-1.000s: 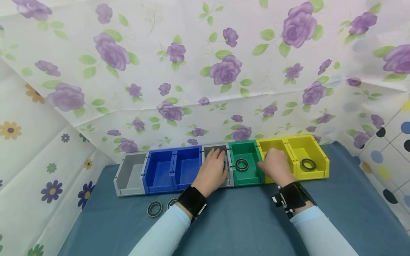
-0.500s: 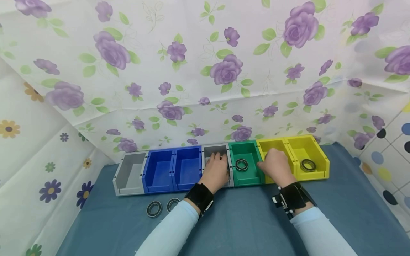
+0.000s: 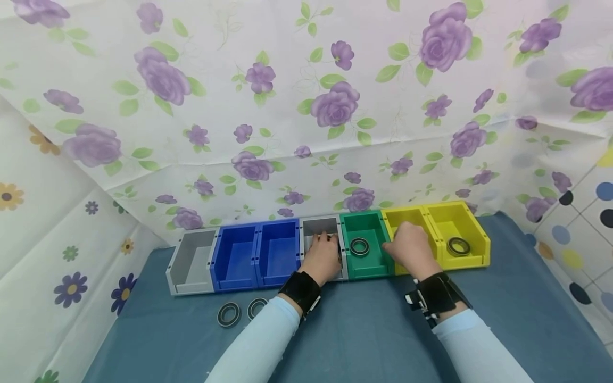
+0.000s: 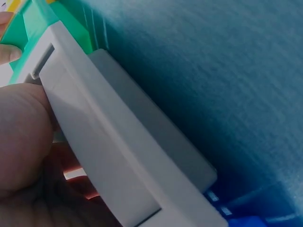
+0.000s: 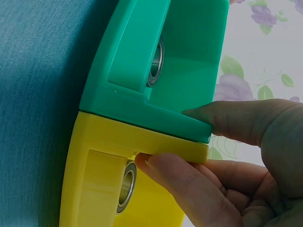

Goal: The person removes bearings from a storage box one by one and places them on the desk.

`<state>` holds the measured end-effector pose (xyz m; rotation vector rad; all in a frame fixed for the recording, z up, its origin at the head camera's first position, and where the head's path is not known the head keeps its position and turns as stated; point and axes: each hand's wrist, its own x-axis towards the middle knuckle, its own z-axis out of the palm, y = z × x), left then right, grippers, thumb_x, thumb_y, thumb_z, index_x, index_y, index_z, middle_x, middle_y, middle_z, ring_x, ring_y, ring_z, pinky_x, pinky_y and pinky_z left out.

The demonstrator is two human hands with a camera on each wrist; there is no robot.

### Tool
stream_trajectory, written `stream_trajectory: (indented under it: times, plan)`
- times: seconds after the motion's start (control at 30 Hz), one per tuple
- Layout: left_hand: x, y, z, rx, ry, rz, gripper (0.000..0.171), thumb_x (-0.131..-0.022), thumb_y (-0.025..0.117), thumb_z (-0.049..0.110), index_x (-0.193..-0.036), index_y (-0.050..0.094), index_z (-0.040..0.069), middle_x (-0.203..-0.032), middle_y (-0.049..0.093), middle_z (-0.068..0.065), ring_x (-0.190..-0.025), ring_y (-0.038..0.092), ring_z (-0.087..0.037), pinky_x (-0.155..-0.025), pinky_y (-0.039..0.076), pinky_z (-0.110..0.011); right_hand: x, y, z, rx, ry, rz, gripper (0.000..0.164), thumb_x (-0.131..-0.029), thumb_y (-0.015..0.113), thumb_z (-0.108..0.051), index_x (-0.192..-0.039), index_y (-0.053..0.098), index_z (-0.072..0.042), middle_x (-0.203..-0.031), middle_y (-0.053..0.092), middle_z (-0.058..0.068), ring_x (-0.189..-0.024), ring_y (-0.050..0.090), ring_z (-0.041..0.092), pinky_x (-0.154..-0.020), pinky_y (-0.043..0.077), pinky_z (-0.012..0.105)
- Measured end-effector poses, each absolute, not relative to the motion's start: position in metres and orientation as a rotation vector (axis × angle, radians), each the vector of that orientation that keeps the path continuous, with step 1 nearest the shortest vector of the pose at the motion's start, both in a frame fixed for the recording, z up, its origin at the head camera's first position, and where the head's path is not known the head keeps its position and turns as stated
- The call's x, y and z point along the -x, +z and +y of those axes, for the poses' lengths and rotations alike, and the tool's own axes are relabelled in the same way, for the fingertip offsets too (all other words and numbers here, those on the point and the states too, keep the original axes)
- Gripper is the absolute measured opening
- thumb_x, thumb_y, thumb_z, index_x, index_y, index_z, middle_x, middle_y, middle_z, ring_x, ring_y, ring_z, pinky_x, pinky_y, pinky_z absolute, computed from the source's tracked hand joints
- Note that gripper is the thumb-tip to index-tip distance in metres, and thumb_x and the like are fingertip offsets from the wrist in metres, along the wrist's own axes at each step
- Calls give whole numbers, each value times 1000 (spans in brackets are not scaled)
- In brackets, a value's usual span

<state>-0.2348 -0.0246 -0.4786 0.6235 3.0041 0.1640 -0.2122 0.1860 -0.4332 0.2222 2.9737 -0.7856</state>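
My left hand (image 3: 322,259) reaches into the grey bin (image 3: 320,224) in the middle of the row, fingers bent down inside it. The left wrist view shows the palm at that bin's front lip (image 4: 90,123); the fingertips are hidden, and I cannot tell what they hold. With thumb and fingers, my right hand (image 3: 411,247) pinches the adjoining walls of the green bin (image 3: 369,271) and the left yellow bin (image 3: 399,215). A ball bearing (image 3: 359,247) lies in the green bin. Another bearing (image 5: 127,187) sits in the yellow bin beside my right fingers.
The far-right yellow bin (image 3: 464,261) holds a bearing (image 3: 458,246). Left of the grey bin stand two blue bins (image 3: 278,255) and another grey bin (image 3: 193,260). Two bearings (image 3: 229,315) lie on the blue cloth in front, one partly behind my left sleeve. A flowered sheet hangs behind.
My left hand has moved slightly right and toward me in the grey bin, and its fingers have bent further down. My right hand stays at the same walls.
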Motion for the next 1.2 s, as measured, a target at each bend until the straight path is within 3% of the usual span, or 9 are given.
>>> stream_trajectory:
  times: [0.23,0.4,0.7,1.2]
  plan:
    - [234,-480,-24,-618,158,3044,44,-88,58,19,-129,52,4,-119,49,-20,-110,47,-36,-92,40,-39,213,-433,186,-216,-784,2977,38,-79,69,-26,-54,45,-10,-47,32,-2,-41,41,15,-41,35,26]
    - [232,-479,-22,-578,171,3047,35,-88,57,14,-122,57,5,-112,50,-19,-100,50,-32,-80,46,-38,212,-433,186,-220,-786,2974,37,-79,69,-25,-54,45,-10,-47,32,-2,-41,41,16,-41,35,26]
    - [229,-475,-24,-613,163,3058,26,-91,50,6,-116,59,5,-99,58,-18,-92,53,-30,-78,46,-39,212,-432,186,-218,-788,2972,37,-79,69,-26,-54,46,-9,-48,33,-2,-41,42,16,-41,35,26]
    - [224,-462,-24,-695,6,3075,16,-88,54,5,-96,68,7,-84,63,-9,-81,56,-25,-75,45,-37,212,-432,186,-224,-786,2961,35,-80,68,-26,-56,50,-8,-48,36,-1,-43,44,17,-42,36,26]
